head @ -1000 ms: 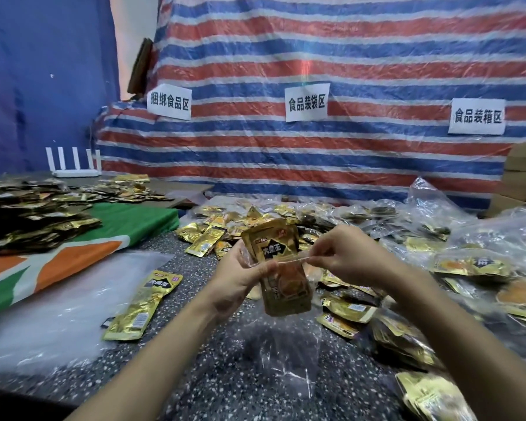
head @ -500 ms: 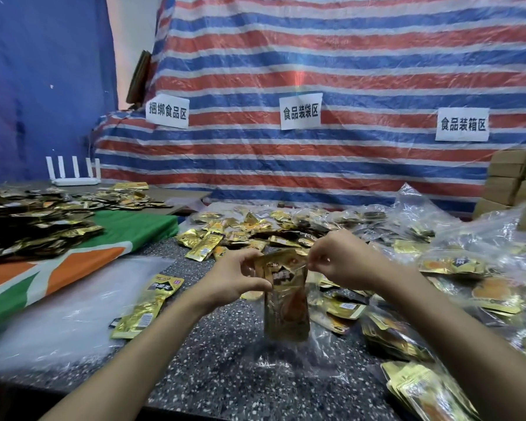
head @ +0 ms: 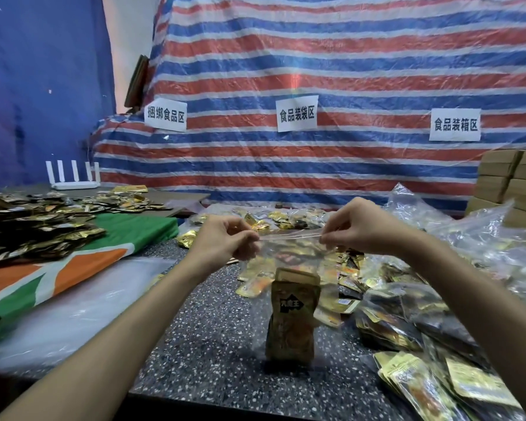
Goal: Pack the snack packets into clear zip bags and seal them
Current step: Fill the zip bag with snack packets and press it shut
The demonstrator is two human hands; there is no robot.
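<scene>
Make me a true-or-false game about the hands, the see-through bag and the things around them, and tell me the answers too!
1. The left hand and the right hand both pinch the top edge of the clear zip bag. True.
2. The gold snack packet is outside the bag. False: it stands inside the bag, down at the bottom.
3. Three white signs hang on the striped tarp. True.
4. The cardboard boxes are stacked on the left. False: they are at the right edge.
5. A white router with upright antennas stands at the back left. True.
</scene>
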